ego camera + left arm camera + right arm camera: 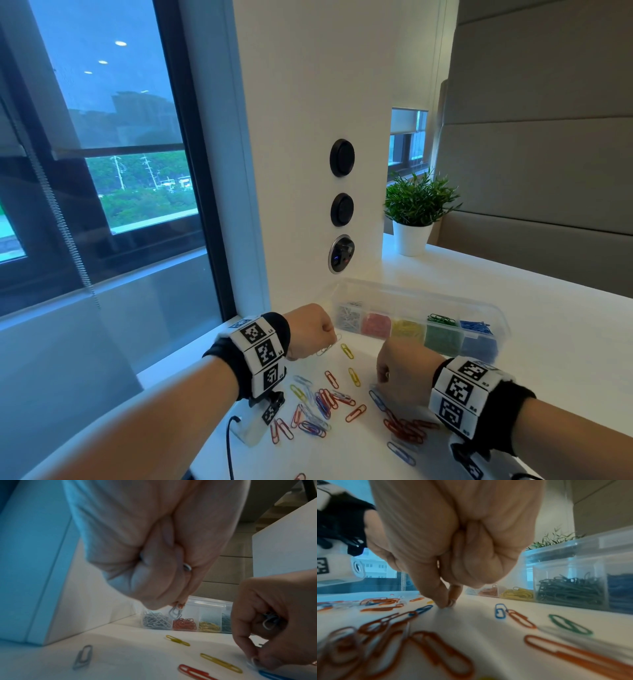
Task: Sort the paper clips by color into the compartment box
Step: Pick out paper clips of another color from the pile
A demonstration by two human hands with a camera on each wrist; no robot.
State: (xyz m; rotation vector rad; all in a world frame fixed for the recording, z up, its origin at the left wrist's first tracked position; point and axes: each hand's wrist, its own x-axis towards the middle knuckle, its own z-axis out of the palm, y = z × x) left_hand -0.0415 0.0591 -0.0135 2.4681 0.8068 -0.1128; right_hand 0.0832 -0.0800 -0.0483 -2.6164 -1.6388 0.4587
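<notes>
A clear compartment box (486,310) stands at the back of the white table, its cells holding white, red, yellow, green and blue clips; it also shows in the wrist views (193,601) (573,561). Loose paper clips (325,404) of mixed colours lie in front of it. My left hand (330,337) (177,605) is curled above the table near the box's white end and pinches a few white clips (175,612) that dangle from its fingertips. My right hand (380,378) (447,605) reaches down to the table, pinching a white clip (254,662), with more pale clips (269,620) held in its palm.
A white pillar with round sockets (342,209) rises right behind the box. A potted plant (414,209) stands at the back. The table's left edge runs along a window. A heap of red clips (407,428) lies under my right wrist. A green clip (570,624) lies near the box.
</notes>
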